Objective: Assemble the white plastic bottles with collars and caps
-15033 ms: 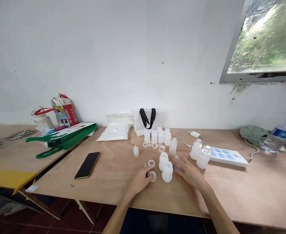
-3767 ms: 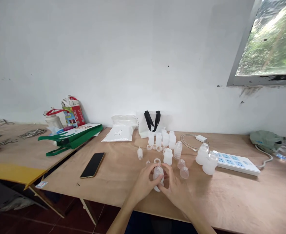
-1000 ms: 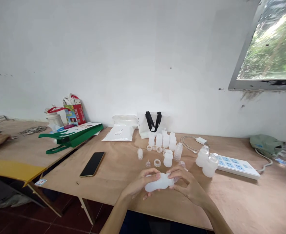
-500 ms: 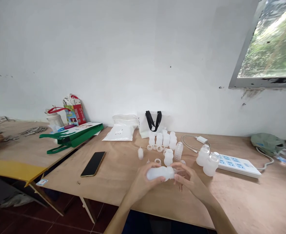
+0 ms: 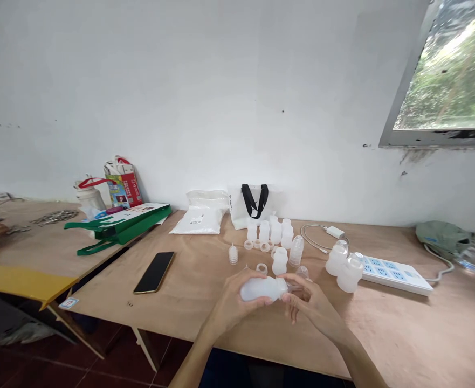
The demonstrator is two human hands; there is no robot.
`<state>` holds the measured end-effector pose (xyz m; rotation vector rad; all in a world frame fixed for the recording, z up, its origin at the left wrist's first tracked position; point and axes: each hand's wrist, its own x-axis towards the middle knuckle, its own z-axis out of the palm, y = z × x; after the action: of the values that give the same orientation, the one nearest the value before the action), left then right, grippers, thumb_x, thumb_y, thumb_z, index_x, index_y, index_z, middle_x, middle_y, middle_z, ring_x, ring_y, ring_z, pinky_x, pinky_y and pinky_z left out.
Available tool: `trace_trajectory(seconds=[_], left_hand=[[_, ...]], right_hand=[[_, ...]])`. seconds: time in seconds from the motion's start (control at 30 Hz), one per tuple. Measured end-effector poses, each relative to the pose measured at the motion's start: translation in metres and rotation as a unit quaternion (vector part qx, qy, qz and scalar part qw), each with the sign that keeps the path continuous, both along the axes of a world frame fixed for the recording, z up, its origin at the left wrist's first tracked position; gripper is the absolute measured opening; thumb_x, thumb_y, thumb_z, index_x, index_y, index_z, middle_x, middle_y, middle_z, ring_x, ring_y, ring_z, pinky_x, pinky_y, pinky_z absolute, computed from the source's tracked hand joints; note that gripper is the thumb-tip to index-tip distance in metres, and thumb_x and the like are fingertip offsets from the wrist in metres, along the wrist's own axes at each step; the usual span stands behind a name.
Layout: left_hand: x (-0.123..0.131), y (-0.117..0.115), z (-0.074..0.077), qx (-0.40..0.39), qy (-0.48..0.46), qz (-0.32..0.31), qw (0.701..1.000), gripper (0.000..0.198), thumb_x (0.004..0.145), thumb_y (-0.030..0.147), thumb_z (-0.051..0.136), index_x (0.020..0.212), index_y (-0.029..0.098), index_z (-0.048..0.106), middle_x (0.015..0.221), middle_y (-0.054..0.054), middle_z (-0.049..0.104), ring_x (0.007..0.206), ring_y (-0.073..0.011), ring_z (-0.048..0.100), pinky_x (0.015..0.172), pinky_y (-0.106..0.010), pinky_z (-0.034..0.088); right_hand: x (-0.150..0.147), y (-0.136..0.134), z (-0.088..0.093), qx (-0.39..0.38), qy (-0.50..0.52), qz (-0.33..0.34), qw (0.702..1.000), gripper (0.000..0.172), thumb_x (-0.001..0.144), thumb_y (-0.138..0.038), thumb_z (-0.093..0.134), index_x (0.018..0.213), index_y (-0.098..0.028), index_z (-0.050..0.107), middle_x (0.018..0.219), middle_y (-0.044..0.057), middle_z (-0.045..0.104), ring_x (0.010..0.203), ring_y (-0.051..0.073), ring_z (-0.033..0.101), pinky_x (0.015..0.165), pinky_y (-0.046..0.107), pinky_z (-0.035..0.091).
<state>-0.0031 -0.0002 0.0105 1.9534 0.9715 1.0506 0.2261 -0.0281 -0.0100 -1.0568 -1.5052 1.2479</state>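
Left hand (image 5: 234,306) grips a frosted white plastic bottle (image 5: 261,289) held sideways above the plywood table (image 5: 423,328), while right hand (image 5: 310,304) curls closed at its neck, apparently on a small clear part (image 5: 293,288).

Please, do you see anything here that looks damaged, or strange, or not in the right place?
The milky plastic bottle between the left hand and right hand looks undamaged. The odd thing is the dark, streaky stain on the white wall under the window frame, which also has black marks.
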Motion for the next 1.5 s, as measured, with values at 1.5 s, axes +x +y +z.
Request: trace_trajectory(seconds=[1.5], left_hand=[[0.004,0.003,-0.004,-0.312,-0.128,-0.133,0.932,0.054,0.089,0.067,0.059,0.103,0.015,0.062,0.066,-0.003,0.069,0.041,-0.0105,0.054,0.037,-0.019,0.040]], right_hand=[[-0.013,0.003,-0.022,0.015,0.098,0.028,0.995,0.056,0.075,-0.048,0.084,0.121,-0.025,0.063,0.069,-0.003,0.062,0.049,0.011,0.056,0.044,0.024,0.053]])
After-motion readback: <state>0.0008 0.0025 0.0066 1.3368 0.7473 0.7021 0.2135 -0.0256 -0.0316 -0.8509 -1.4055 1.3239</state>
